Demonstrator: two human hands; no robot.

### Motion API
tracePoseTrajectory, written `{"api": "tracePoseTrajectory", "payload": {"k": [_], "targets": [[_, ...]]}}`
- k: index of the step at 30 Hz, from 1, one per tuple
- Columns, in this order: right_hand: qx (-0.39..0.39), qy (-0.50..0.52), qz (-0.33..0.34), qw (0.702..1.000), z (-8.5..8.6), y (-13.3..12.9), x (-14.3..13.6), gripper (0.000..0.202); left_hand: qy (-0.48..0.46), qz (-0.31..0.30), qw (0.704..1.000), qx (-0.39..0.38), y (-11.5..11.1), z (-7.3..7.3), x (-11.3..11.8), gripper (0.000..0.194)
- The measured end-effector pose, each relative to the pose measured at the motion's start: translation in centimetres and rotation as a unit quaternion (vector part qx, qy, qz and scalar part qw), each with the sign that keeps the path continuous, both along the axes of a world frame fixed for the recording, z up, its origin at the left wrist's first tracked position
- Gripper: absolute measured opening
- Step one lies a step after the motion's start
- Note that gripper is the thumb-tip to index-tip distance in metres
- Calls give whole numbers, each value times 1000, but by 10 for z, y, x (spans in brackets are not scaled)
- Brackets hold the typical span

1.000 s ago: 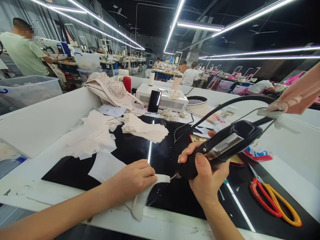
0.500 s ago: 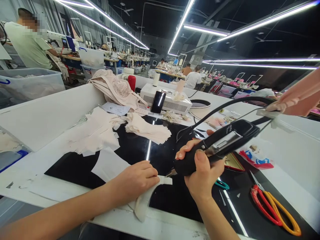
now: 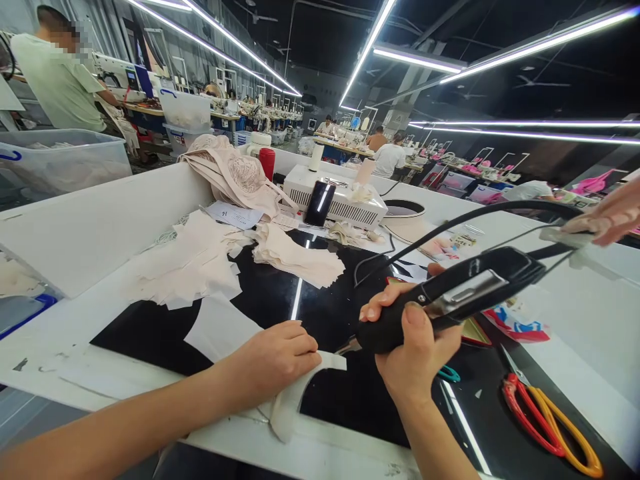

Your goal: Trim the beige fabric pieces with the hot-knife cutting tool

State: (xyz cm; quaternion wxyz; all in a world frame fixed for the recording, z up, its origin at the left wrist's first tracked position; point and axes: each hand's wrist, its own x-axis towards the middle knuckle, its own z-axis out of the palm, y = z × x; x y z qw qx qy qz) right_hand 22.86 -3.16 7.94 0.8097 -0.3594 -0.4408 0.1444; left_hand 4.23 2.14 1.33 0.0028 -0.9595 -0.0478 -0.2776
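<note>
My left hand [image 3: 283,357] presses, fingers together, on a narrow cream fabric piece [image 3: 286,413] at the table's front edge. Gripped in my right hand [image 3: 417,343] is a black corded hand tool [image 3: 450,293] with a metal lever on its side. Its slim metal tip [image 3: 349,347] points left, at the upper edge of the fabric piece just beside my left fingers. Whether the tip touches the cloth I cannot tell. Under my left forearm a white sheet [image 3: 217,330] sticks out. Scissors [image 3: 550,417] with red and orange handles lie to the right.
Stacks of cream cut pieces [image 3: 295,257] lie on the black glossy panel [image 3: 325,313]. Behind them stand a phone [image 3: 319,203] and a white vented box [image 3: 345,200]. A black cable [image 3: 460,213] arches right to a blurred pale-pink thing [image 3: 615,213]. A person [image 3: 57,80] stands far left.
My right hand and the tool have shifted slightly right, with the tip still near the fabric. The blurred pink thing by the cable has moved right. My left hand stays put.
</note>
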Motion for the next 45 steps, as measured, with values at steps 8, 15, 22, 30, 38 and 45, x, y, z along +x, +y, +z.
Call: {"api": "tracePoseTrajectory", "payload": {"k": [8, 15, 22, 30, 38, 45], "targets": [[8, 9, 26, 1000, 0, 1, -3, 40, -3, -3, 1000, -1, 1, 1, 0, 20], [-13, -4, 18, 1000, -7, 4, -8, 42, -5, -7, 1000, 3, 1, 1, 0, 20], [-5, 0, 2, 1000, -1, -1, -1, 42, 1, -3, 1000, 1, 1, 1, 0, 21], [-5, 3, -2, 1000, -4, -2, 4, 44, -2, -1, 1000, -1, 0, 0, 0, 23], [8, 11, 10, 1000, 3, -13, -1, 42, 4, -8, 1000, -13, 1, 1, -1, 23], [11, -2, 28, 1000, -1, -13, -8, 45, 0, -8, 1000, -6, 3, -3, -1, 20]]}}
